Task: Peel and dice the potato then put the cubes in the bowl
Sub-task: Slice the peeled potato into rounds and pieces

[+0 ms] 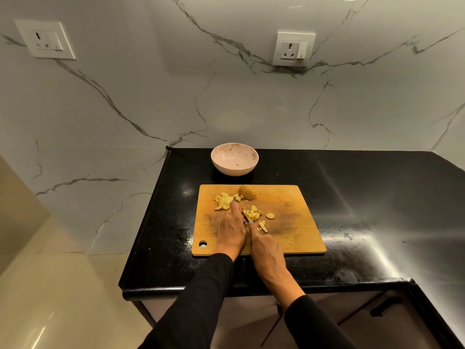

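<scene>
Right hand (265, 250) grips the knife (246, 217), forefinger along its spine. Left hand (232, 229) lies nearly flat, fingers extended, on the board (289, 222) beside the cubes (252, 214). One uncut potato (247, 192) piece sits farther back. One bowl (234, 159) stands on the table (364, 197) beyond; contents indiscernible.

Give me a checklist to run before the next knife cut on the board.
1. Cutting board flat on the counter: ok.
2. Right hand grips the knife: ok.
3. Left hand fingertips away from the blade: cannot tell, they lie right beside it.
4. Potato pieces under the blade: ok.
5. Uncut potato chunk out of the way at the board's far edge: ok.
6. Bowl behind the board, ready for cubes: ok.
</scene>
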